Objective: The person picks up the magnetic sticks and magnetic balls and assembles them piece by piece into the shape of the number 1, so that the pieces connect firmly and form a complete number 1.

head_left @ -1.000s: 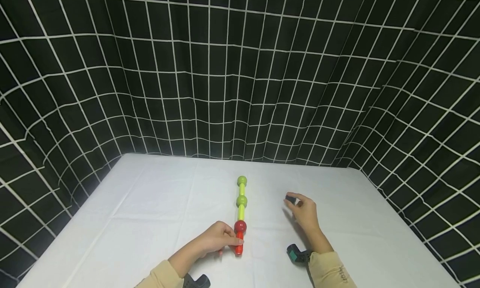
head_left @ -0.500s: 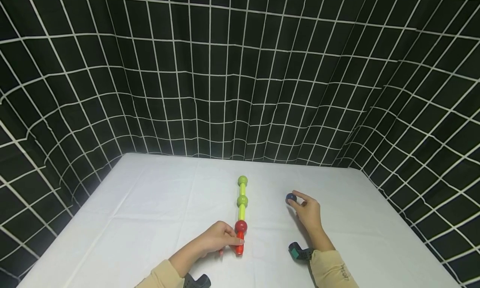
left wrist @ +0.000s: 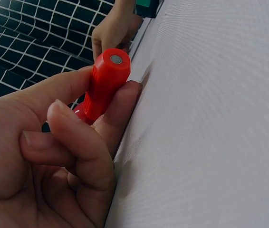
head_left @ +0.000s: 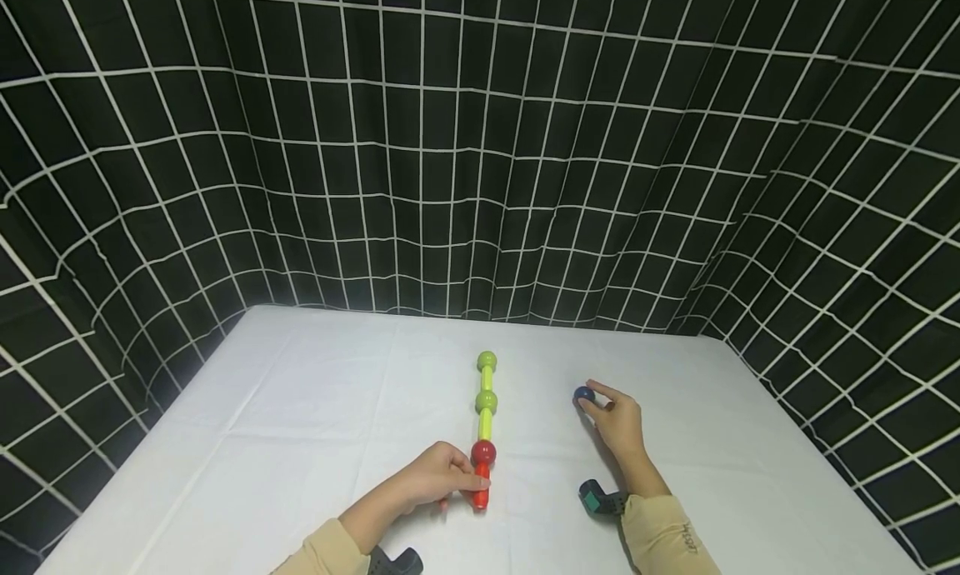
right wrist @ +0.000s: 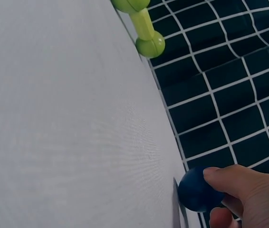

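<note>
My left hand (head_left: 438, 477) pinches a red stick (head_left: 482, 485) between thumb and fingers at the near end of a straight chain. In the left wrist view the stick's near end (left wrist: 116, 59) shows a round metal disc. A red ball (head_left: 483, 452) joins that stick to a yellow-green stick (head_left: 485, 423). Beyond come a green ball (head_left: 486, 402), another yellow-green stick (head_left: 487, 378) and a second green ball (head_left: 487, 360) at the far end. To the right of the chain, my right hand (head_left: 618, 425) pinches a blue ball (right wrist: 198, 189) close over the white cloth, apart from the chain.
White cloth (head_left: 315, 425) covers the table, with faint creases. Black curtains with a white grid (head_left: 450, 183) stand behind its far edge and along both sides. A dark wrist device (head_left: 600, 500) sits at the right wrist, and another (head_left: 397, 561) at the left.
The right hand has shifted slightly right and turned, and the piece in its fingers, dark and partly covered before, now shows as a blue ball. The left hand keeps its grip on the red stick.
</note>
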`<state>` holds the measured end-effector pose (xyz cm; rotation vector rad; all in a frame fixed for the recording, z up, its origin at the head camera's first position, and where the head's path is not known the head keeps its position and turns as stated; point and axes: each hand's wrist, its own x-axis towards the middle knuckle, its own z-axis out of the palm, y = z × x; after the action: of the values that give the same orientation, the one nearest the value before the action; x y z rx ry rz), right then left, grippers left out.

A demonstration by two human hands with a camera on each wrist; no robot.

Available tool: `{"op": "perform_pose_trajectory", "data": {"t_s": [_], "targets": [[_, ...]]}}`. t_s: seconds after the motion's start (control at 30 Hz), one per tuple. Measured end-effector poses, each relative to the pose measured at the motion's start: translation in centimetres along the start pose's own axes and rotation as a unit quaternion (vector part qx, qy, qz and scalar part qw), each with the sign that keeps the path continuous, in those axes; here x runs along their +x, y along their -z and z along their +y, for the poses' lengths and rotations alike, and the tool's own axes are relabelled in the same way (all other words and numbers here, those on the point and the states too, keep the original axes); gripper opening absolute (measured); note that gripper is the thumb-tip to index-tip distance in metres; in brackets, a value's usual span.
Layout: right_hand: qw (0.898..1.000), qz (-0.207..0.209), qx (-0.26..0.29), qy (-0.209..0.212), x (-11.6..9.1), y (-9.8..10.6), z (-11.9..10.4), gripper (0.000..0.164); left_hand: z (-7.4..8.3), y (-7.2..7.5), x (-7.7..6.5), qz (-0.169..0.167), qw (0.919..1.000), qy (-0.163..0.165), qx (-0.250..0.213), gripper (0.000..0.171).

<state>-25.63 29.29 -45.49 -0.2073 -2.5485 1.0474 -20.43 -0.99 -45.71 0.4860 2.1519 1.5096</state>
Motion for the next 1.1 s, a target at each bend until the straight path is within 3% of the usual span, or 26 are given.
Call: {"op": "perform_pose_trajectory", "data": {"t_s": [0.47, 1.1], "targets": [[0.999, -0.033, -0.025, 0.018, 0.88, -0.03, 0.56, 0.04, 0.07, -0.2, 0.05, 0.002, 1.0, 0.003, -0.007, 0.02], [0.998, -0.051, -0.033, -0.016, 0.62, -0.48, 0.52, 0.048, 0.24, -0.06, -0.06, 0.003, 1.0, 0.003, 0.0, 0.02]]}}
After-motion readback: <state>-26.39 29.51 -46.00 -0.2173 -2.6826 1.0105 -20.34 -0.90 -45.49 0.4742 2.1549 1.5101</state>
